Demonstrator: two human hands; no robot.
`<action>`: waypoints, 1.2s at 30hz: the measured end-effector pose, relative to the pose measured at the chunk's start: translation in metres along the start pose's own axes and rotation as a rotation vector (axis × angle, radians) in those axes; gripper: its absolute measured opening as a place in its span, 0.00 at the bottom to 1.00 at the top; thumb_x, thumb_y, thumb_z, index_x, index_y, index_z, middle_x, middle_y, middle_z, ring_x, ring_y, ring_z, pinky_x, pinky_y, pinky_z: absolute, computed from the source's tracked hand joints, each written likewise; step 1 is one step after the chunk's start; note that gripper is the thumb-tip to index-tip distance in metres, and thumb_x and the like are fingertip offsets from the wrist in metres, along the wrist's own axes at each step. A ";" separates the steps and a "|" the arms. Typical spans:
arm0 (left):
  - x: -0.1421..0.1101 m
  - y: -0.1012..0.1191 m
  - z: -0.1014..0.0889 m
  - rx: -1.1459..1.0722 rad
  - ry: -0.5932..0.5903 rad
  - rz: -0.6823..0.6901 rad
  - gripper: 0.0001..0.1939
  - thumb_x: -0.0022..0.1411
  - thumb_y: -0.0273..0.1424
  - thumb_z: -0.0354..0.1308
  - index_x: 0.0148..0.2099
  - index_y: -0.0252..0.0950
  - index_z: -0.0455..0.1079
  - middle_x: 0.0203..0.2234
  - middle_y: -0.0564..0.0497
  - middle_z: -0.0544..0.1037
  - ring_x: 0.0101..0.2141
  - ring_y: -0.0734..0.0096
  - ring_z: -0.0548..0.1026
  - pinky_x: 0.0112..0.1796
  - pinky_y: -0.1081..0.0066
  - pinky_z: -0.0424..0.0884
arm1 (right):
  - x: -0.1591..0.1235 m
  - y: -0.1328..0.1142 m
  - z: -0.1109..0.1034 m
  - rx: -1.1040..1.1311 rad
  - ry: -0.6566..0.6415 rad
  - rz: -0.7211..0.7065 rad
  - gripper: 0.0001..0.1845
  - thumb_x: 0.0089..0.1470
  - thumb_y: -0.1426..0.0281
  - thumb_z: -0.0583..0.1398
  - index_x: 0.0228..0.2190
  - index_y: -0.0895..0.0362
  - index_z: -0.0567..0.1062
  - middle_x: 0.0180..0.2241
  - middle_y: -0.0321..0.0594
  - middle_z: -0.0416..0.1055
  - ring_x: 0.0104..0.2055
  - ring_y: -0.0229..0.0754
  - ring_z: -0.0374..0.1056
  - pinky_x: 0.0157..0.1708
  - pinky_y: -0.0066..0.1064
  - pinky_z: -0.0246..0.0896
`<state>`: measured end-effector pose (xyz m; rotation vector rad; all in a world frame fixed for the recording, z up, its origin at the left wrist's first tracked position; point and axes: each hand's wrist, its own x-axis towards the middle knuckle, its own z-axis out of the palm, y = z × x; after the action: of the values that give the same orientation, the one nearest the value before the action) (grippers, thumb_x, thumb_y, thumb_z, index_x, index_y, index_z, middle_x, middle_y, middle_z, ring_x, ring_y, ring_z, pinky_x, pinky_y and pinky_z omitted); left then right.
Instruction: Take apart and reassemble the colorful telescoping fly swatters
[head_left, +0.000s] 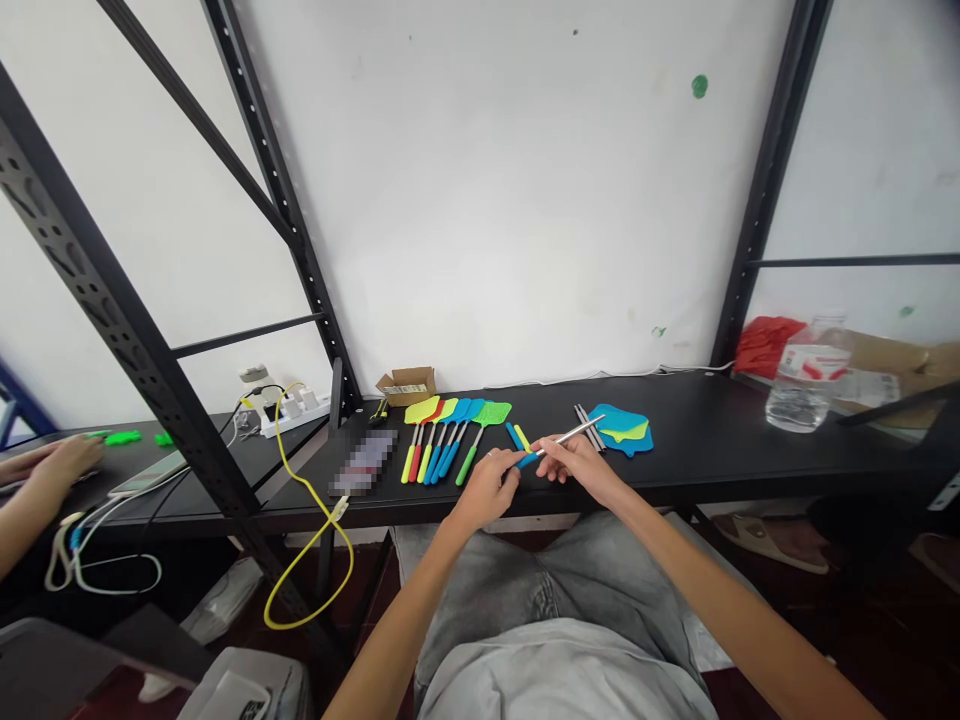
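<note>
My left hand point(490, 482) is closed on a blue handle point(527, 460) just above the front of the black table. My right hand point(568, 460) pinches a thin silver metal rod point(580, 428) that meets the handle and slants up to the right. Behind my hands lie a loose yellow handle point(522, 437) and a blue one. To the right are several bare metal rods point(589, 424), beside blue fly swatter heads point(616, 417) with a yellow-green head point(632, 432) on top. A row of fly swatters point(450, 440) in yellow, red, blue and green lies to the left.
A blurred-out phone point(365, 462) with a yellow cable point(288, 440) lies left of the swatters. Behind are a small cardboard box point(407, 384) and the wall. A water bottle point(806, 380) and red bag point(766, 345) stand right. Another person's hands point(71, 460) are far left.
</note>
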<state>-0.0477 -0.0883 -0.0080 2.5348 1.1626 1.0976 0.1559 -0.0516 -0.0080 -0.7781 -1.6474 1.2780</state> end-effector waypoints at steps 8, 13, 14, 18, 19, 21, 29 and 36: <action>0.004 0.006 0.007 -0.155 0.059 -0.114 0.16 0.69 0.37 0.49 0.47 0.36 0.76 0.37 0.51 0.81 0.33 0.68 0.75 0.40 0.71 0.68 | 0.003 -0.001 0.003 -0.014 -0.042 0.017 0.26 0.54 0.49 0.61 0.40 0.59 0.77 0.25 0.40 0.75 0.22 0.35 0.67 0.19 0.23 0.55; 0.006 0.001 0.008 -0.196 0.110 -0.164 0.18 0.69 0.39 0.49 0.43 0.35 0.76 0.32 0.50 0.79 0.32 0.68 0.73 0.35 0.72 0.66 | 0.003 -0.014 -0.013 0.077 0.150 0.001 0.26 0.50 0.50 0.64 0.41 0.59 0.77 0.25 0.40 0.74 0.22 0.34 0.65 0.18 0.23 0.54; 0.006 0.000 0.008 -0.207 0.116 -0.172 0.18 0.69 0.39 0.49 0.42 0.34 0.76 0.32 0.50 0.79 0.32 0.68 0.73 0.34 0.72 0.66 | 0.003 -0.017 -0.018 0.093 0.200 -0.012 0.26 0.49 0.50 0.65 0.40 0.59 0.78 0.25 0.40 0.74 0.22 0.34 0.65 0.18 0.24 0.54; 0.006 -0.001 0.008 -0.251 0.138 -0.182 0.17 0.68 0.39 0.50 0.44 0.35 0.76 0.32 0.50 0.78 0.33 0.68 0.72 0.35 0.72 0.65 | 0.002 -0.028 -0.040 0.146 0.343 -0.046 0.24 0.46 0.51 0.68 0.36 0.59 0.79 0.25 0.39 0.72 0.22 0.33 0.63 0.17 0.24 0.53; 0.005 -0.001 0.008 -0.253 0.140 -0.182 0.16 0.68 0.39 0.50 0.45 0.36 0.75 0.32 0.50 0.78 0.33 0.68 0.72 0.34 0.73 0.65 | 0.002 -0.029 -0.045 0.160 0.372 -0.050 0.24 0.45 0.51 0.68 0.35 0.58 0.79 0.26 0.39 0.72 0.22 0.33 0.63 0.17 0.24 0.53; 0.005 -0.002 0.008 -0.245 0.145 -0.182 0.16 0.68 0.39 0.51 0.46 0.36 0.75 0.30 0.51 0.76 0.31 0.69 0.71 0.33 0.73 0.63 | 0.002 -0.029 -0.052 0.180 0.425 -0.051 0.23 0.43 0.53 0.70 0.33 0.58 0.80 0.26 0.39 0.72 0.22 0.33 0.62 0.17 0.23 0.53; 0.005 -0.003 0.009 -0.231 0.145 -0.195 0.17 0.67 0.40 0.50 0.48 0.37 0.75 0.26 0.53 0.73 0.28 0.71 0.68 0.30 0.74 0.62 | 0.005 -0.023 -0.058 0.133 0.467 -0.040 0.20 0.41 0.55 0.71 0.31 0.58 0.82 0.29 0.42 0.74 0.23 0.32 0.62 0.16 0.22 0.54; 0.006 -0.004 0.010 -0.241 0.143 -0.200 0.17 0.67 0.40 0.50 0.47 0.37 0.75 0.26 0.53 0.73 0.28 0.70 0.69 0.30 0.74 0.63 | 0.006 -0.021 -0.055 0.113 0.462 -0.049 0.21 0.40 0.57 0.72 0.32 0.59 0.82 0.30 0.44 0.76 0.24 0.33 0.62 0.16 0.23 0.54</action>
<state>-0.0412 -0.0798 -0.0137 2.1403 1.2043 1.2969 0.2045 -0.0300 0.0182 -0.8800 -1.2060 1.0502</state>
